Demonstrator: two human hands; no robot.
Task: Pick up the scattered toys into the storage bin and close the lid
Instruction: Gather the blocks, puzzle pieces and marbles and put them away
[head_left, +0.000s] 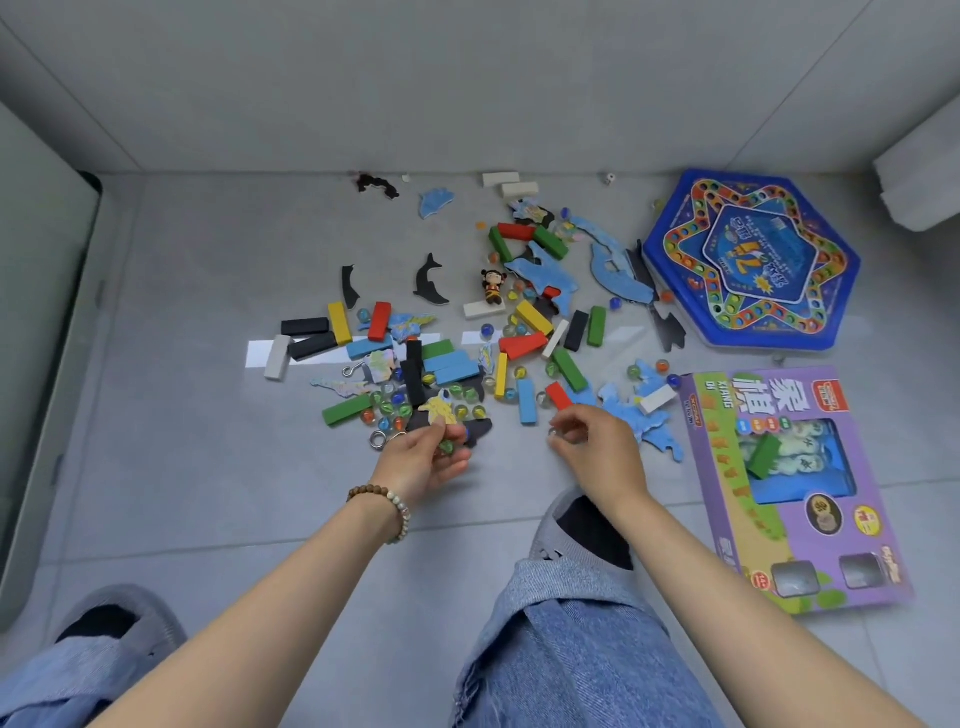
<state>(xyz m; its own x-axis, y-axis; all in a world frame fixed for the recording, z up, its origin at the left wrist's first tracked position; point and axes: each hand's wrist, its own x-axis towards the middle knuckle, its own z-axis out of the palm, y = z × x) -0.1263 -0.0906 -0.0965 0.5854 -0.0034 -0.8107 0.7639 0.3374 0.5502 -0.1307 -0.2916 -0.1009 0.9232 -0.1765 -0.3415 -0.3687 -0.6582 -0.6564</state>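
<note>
- A grey tiled floor (208, 467) filled the view from above, with a wide scatter of toys spread across its middle; no storage bin or lid could be seen anywhere.
- At the right lay a blue hexagonal game box (748, 260) and, nearer the person, a purple chess set box (789, 488) with a green block resting on its window.
- Flat blue puzzle pieces (543, 273) lay among the pile; they looked thin, stiff and light, and would probably be best lifted by an edge.
- Painted wooden blocks (379, 321) in red, yellow, green, blue, black and white lay criss-crossed; they looked hard and light, easy to gather several at a time by their long sides.
- Glass marbles (397, 399) sat clustered near the closest edge of the pile; smooth and round, they would likely roll and slip, so scooping into a cupped palm seemed safest.
- The left hand (431, 460), wearing a bead bracelet (397, 506), was turned palm up and cupped, its fingers curled around marbles, the thumb touching a yellow puzzle piece (440, 410).
- The right hand (592, 441) hovered palm down just beside the pile, its thumb and fingers (558, 434) pinched together on a single clear marble (554, 431).
</note>
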